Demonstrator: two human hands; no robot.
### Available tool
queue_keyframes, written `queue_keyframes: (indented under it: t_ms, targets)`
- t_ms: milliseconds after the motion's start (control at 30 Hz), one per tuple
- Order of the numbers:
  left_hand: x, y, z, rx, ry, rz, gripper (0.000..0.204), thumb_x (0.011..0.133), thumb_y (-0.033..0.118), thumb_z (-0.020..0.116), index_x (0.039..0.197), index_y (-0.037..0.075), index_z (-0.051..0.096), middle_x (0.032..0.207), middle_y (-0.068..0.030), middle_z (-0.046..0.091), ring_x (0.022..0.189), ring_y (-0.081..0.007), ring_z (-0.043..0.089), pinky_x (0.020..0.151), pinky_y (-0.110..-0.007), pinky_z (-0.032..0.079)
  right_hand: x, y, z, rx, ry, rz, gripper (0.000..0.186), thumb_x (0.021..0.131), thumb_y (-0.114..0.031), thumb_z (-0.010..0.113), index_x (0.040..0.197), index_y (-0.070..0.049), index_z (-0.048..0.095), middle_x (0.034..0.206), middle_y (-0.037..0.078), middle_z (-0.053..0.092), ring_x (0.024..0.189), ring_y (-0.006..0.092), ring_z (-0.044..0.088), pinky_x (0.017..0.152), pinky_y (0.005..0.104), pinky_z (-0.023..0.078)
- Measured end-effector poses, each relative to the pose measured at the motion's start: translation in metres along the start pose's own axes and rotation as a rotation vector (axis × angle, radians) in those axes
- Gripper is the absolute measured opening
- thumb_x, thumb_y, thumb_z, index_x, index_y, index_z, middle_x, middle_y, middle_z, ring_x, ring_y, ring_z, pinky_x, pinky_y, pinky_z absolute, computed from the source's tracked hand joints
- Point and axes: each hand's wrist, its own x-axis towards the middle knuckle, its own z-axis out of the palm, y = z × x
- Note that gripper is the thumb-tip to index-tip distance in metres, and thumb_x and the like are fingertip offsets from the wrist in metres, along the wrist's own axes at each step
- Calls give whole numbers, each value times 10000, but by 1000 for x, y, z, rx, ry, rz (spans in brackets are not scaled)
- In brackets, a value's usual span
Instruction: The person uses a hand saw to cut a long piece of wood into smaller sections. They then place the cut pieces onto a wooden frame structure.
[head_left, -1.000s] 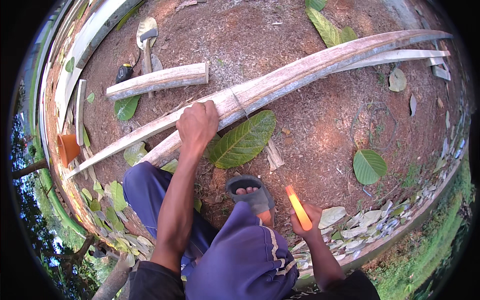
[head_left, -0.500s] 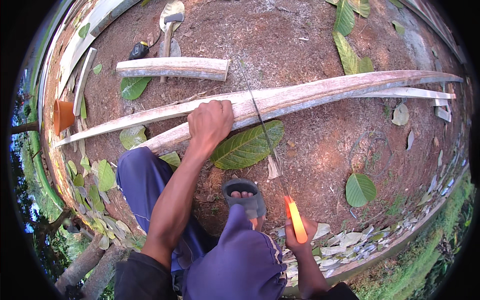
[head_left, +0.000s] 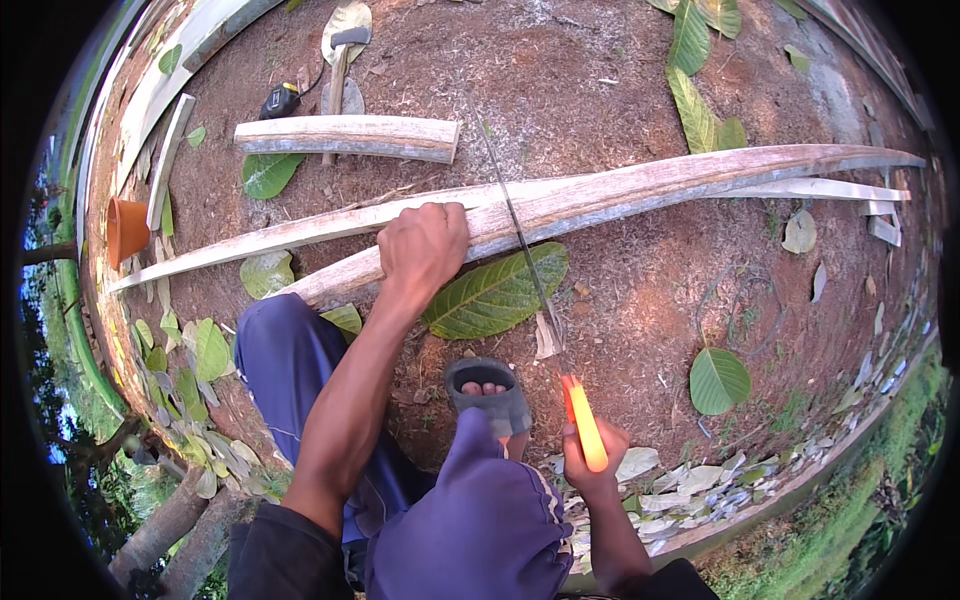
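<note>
My left hand point(head_left: 425, 245) presses down on a long, pale, curved wooden plank point(head_left: 650, 185) that lies across the red earth. A second thin plank point(head_left: 250, 240) lies beside it. My right hand point(head_left: 592, 468) grips the orange handle point(head_left: 583, 425) of a hand saw. Its thin blade point(head_left: 520, 240) runs up and away from me, crossing the plank just right of my left hand. My foot in a grey sandal point(head_left: 490, 395) rests on the ground between my hands, my knees in blue trousers below it.
A short log point(head_left: 345, 137) lies beyond the planks, with a hammer-like tool point(head_left: 343, 50) and a black and yellow tape measure point(head_left: 280, 100) behind it. An orange pot point(head_left: 125, 230) sits at the left. Large green leaves point(head_left: 495, 290) are scattered about.
The view has swung, so the planks now lie more level in the picture. My left hand stays on the plank. The saw stays in my right hand, its handle a little lower.
</note>
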Motion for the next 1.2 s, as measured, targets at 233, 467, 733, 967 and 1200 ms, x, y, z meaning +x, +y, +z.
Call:
queue_keyframes:
  t_ms: [233, 467, 733, 967, 1200]
  targets:
    - [0, 1, 8, 55, 65, 13, 508, 961, 305, 465, 720, -54, 731, 722, -329, 675, 666, -496, 692, 713, -537, 581, 91, -26, 43, 204, 58, 74, 143, 869, -58, 708, 764, -1, 628, 585, 94, 595, 486, 178, 609, 484, 339, 450]
    - [1, 1, 0, 32, -35, -34, 498, 960, 322, 474, 759, -41, 748, 782, -324, 697, 737, -513, 699, 795, -572, 560, 39, -3, 19, 83, 53, -38, 74, 825, -35, 733, 824, 9, 674, 653, 113, 645, 535, 230, 651, 516, 345, 480]
    - [0, 4, 6, 55, 21, 10, 494, 957, 311, 473, 734, -39, 742, 754, -320, 692, 709, -507, 696, 774, -572, 559, 92, -31, 43, 213, 83, 139, 114, 844, -51, 704, 769, 0, 636, 579, 112, 597, 494, 180, 617, 495, 341, 449]
    - [-2, 4, -4, 77, 27, 85, 488, 952, 289, 477, 693, -42, 724, 705, -322, 673, 637, -494, 682, 688, -563, 568, 43, -14, 16, 92, 42, 31, 159, 797, -35, 758, 741, -15, 611, 605, 106, 592, 497, 215, 609, 502, 352, 453]
    - [2, 5, 0, 29, -2, -9, 499, 951, 292, 469, 718, -60, 734, 711, -344, 664, 653, -505, 681, 735, -557, 569, 21, -18, 8, 100, 55, 55, 54, 808, -9, 710, 815, 21, 665, 621, 103, 608, 503, 222, 628, 506, 336, 469]
